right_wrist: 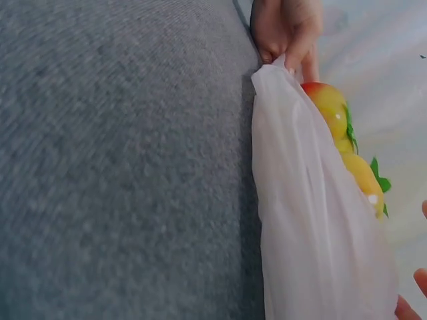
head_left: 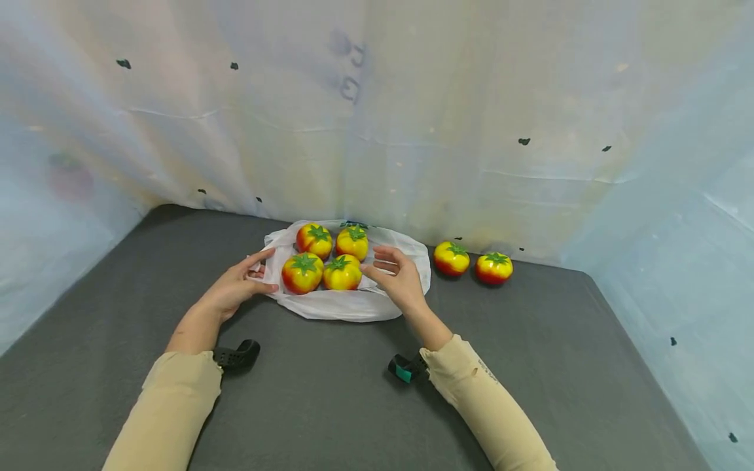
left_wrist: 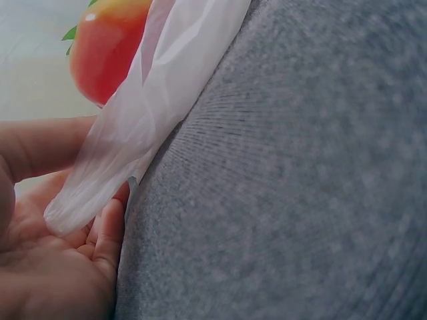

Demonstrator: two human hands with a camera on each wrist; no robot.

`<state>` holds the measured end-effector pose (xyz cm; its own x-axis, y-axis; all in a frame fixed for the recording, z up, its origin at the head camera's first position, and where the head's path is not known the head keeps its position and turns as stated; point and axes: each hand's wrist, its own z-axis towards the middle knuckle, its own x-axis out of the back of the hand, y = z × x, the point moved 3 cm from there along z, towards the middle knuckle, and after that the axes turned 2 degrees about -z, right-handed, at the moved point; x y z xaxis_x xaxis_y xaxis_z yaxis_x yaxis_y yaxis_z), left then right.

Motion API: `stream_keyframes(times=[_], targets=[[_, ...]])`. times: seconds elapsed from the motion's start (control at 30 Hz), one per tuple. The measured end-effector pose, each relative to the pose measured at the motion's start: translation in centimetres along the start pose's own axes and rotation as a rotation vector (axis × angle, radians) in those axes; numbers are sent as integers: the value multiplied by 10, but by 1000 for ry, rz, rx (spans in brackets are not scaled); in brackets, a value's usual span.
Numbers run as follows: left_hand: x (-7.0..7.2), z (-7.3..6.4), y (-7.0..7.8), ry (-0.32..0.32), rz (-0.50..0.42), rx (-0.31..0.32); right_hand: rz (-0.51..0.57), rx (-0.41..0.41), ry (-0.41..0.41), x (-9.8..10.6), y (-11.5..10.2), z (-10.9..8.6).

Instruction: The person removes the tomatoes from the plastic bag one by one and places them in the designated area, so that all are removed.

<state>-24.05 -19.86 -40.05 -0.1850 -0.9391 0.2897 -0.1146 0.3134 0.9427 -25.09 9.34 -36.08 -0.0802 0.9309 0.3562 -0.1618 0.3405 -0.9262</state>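
Observation:
A white plastic bag [head_left: 347, 307] lies spread at the far middle of the table. Several red-and-yellow tomatoes [head_left: 302, 275] with green leafy tops sit together in it. My left hand [head_left: 232, 288] holds the bag's left end; the left wrist view shows the plastic [left_wrist: 113, 160] running between thumb and fingers. Over the bag's right part hovers my right hand [head_left: 400, 281], fingers loosely bent and apart, its thumb tip beside the front right tomato [head_left: 342, 273]. Whether that thumb touches the tomato I cannot tell. Only fingertips of the right hand show at the right wrist view's edge.
Two more tomatoes, one nearer [head_left: 451, 259] and one farther right [head_left: 493, 268], stand on the dark grey table [head_left: 318, 405] to the right of the bag. A pale sheet [head_left: 412, 118] hangs behind the table and along both sides.

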Motion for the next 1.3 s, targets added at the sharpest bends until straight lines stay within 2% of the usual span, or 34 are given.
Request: stream_keyframes(times=[0.33, 0.6, 0.83, 1.3], targets=[[0, 2, -2, 0, -10, 10, -51, -35, -89, -13, -3, 2], [0, 3, -3, -4, -27, 40, -140, -86, -164, -18, -5, 5], [0, 2, -2, 0, -30, 43, -178, -91, -185, -21, -2, 7], [0, 4, -4, 0, -28, 56, -155, -78, -186, -21, 2, 6]])
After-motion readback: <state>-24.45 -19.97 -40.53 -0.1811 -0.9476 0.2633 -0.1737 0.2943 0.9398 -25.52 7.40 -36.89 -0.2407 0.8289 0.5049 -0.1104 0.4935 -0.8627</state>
